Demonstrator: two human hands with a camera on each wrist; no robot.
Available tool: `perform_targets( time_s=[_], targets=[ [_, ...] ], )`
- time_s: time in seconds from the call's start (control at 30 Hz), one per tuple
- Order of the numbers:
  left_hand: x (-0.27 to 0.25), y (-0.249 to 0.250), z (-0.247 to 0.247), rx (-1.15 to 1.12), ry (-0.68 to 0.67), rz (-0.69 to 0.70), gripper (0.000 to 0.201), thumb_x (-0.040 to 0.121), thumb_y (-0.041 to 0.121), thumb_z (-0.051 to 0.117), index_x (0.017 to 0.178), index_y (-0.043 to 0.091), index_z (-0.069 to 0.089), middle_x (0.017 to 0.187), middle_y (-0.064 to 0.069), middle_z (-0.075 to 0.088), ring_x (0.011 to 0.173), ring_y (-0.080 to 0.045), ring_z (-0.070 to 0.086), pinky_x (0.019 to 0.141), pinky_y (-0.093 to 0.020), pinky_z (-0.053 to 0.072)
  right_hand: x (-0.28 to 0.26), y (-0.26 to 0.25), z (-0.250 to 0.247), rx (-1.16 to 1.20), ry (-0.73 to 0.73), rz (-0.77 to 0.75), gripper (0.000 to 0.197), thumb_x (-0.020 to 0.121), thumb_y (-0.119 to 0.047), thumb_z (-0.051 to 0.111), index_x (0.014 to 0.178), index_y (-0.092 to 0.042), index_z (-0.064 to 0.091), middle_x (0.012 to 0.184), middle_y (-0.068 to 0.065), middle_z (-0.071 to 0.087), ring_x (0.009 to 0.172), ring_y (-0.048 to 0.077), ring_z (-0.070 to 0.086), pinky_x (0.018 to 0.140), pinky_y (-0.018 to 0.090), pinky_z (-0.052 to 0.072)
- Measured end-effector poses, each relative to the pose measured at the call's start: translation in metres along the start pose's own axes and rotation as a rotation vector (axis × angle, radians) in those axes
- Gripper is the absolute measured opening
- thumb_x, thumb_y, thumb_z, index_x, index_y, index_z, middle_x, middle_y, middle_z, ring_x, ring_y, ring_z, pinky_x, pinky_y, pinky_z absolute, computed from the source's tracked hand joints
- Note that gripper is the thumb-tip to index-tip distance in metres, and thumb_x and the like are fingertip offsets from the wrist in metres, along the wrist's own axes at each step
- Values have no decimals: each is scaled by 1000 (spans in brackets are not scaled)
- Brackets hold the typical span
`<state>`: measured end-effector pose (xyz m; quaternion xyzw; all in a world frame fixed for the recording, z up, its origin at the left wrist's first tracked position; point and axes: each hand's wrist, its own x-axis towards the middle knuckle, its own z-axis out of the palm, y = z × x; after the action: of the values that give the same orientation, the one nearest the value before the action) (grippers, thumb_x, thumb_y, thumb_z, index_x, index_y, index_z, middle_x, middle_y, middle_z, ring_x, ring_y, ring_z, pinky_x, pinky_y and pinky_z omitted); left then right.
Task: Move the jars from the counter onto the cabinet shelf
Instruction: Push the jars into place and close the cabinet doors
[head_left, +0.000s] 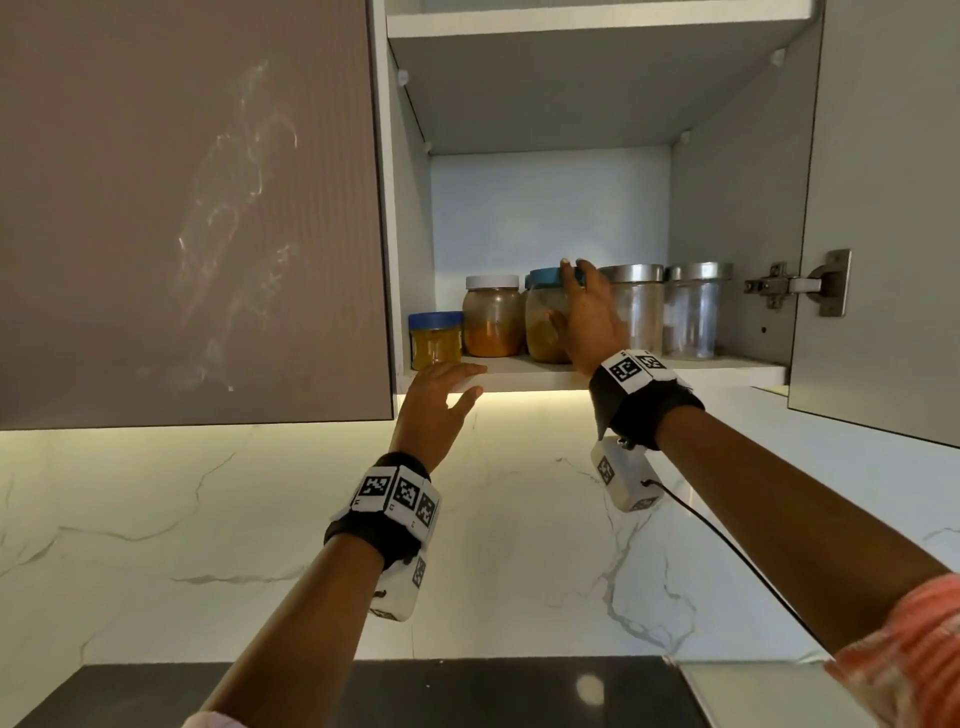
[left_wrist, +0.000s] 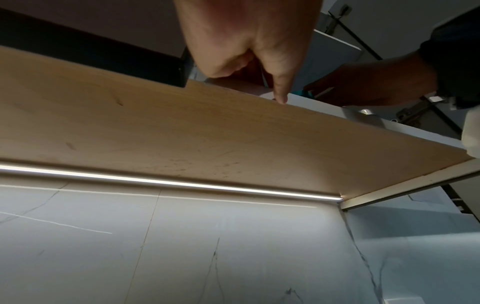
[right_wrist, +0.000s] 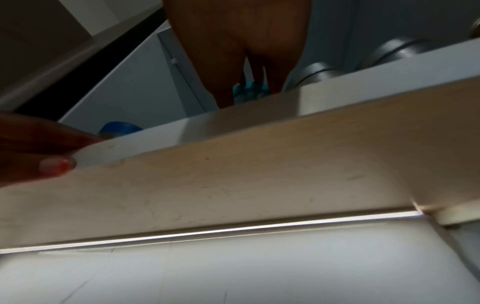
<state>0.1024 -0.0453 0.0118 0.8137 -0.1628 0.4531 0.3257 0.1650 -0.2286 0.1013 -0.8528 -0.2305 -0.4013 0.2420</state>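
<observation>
Several jars stand in a row on the lower cabinet shelf (head_left: 717, 370): a small blue-lidded jar (head_left: 435, 340), a white-lidded jar (head_left: 492, 322), a teal-lidded jar (head_left: 540, 332) and two steel-lidded jars (head_left: 638, 306) (head_left: 695, 312). My right hand (head_left: 569, 296) lies flat against the teal-lidded jar, fingers straight up to its lid and thumb across its front. In the right wrist view the teal lid (right_wrist: 249, 90) shows between the fingers. My left hand (head_left: 467, 382) is open, its fingertips touching the shelf's front edge (left_wrist: 306, 102) below the small jar.
A closed brown cabinet door (head_left: 182, 208) lies to the left. The open door (head_left: 883, 208) with its hinge (head_left: 800, 285) stands to the right. An upper shelf (head_left: 597, 23) is overhead. A light strip (left_wrist: 182, 183) runs under the cabinet above the marble backsplash (head_left: 519, 519). A dark counter (head_left: 467, 696) lies below.
</observation>
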Motion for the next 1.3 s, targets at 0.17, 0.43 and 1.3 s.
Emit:
perform_targets(
  time_s=[0.17,0.43,1.3],
  targets=[
    [-1,-2,3,15,15,7,26,89,19,54,114,14,57,121,-9,59,115,-21,51,99,-31,38,-19,6,-3,176,15,19,64,91,-16,54,146,-12,23,157,11,10,145,28,15,117,43,26],
    [-3,13,4,98,32,-12,29,88,16,55,116,10,55,124,-12,56,117,-26,48,98,-33,38,-107,34,-35,453,261,97,17,88,-5,56,101,3,65,112,19,63,101,24,59,83,17,45],
    [-66,104,-1,113,-173,-107,43,83,22,62,122,11,50,133,-8,49,123,-22,44,101,-24,29,-236,112,-168,1002,948,508,22,75,-2,73,93,-2,61,96,10,66,97,14,64,103,26,44]
  ],
)
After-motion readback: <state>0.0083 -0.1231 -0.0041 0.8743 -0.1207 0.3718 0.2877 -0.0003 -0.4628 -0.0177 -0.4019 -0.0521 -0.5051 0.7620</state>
